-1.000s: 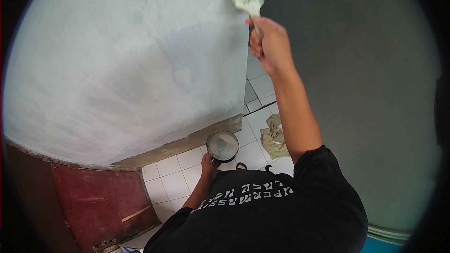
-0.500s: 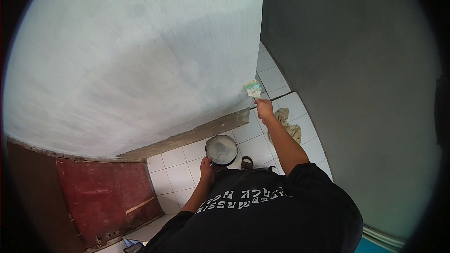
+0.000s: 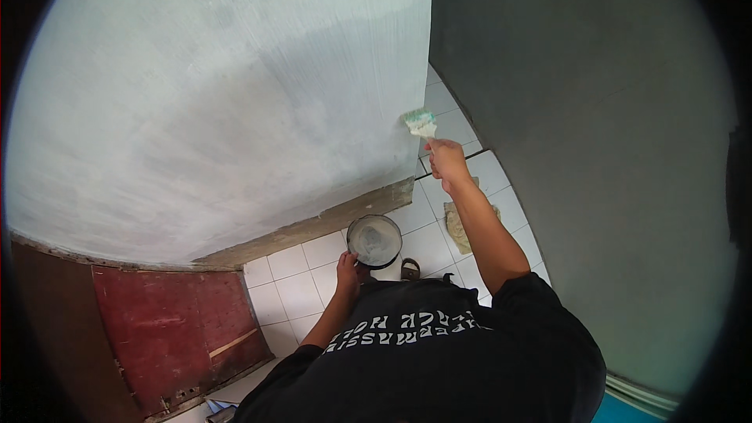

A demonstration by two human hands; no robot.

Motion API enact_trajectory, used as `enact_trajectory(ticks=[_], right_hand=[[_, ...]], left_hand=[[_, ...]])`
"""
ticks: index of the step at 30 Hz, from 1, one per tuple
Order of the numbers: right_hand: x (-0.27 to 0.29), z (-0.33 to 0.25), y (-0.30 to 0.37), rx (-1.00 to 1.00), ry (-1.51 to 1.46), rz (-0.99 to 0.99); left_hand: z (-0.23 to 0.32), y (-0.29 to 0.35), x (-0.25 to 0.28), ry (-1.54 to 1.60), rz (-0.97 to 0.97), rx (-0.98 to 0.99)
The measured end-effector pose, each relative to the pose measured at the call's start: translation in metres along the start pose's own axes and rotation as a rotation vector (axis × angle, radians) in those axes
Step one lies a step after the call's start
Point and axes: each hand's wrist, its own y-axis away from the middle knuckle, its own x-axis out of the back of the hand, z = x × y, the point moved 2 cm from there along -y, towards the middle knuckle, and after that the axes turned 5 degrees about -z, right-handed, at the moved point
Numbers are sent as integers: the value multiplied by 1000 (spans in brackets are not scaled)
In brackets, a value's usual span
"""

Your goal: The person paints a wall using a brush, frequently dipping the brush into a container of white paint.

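My right hand [image 3: 447,161] is closed around the handle of a paintbrush [image 3: 421,123], its bristles coated white and pale green. The brush head is at the right edge of a whitish painted wall [image 3: 313,94], near its lower part. At my waist, my left hand [image 3: 347,269] grips the rim of a round dark-edged bucket [image 3: 349,236]. Whitish paint [image 3: 374,243] lies inside it, smeared up the inner side. The underside of the bucket is hidden from view.
White floor tiles [image 3: 298,294] run below the wall, past a bare grey-brown strip [image 3: 313,223] along its foot. A crumpled beige cloth [image 3: 457,229] lies under my right forearm. A dark grey wall [image 3: 580,149] rises at right; a red panel [image 3: 172,329] stands at lower left.
My right hand has moved the paintbrush upward along the wall's edge. The left hand and bucket have shifted slightly up and to the right.
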Motion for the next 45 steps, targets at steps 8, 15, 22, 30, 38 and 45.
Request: enact_trajectory(ticks=[8, 15, 22, 30, 38, 45], right_hand=[[-32, -146, 80, 308, -62, -157], [-62, -226, 128, 603, -59, -233], [-41, -171, 71, 607, -38, -193], [46, 112, -75, 167, -91, -208], [79, 237, -134, -309, -248, -195], [103, 262, -165, -456, -90, -158]], left_hand=[[-2, -10, 4, -67, -16, 9], [5, -9, -10, -12, -23, -54], [-5, -5, 1, 7, -4, -29], [-13, 0, 34, -72, 104, 14], [-3, 28, 26, -136, 202, 57], [-22, 27, 68, -198, 223, 91]])
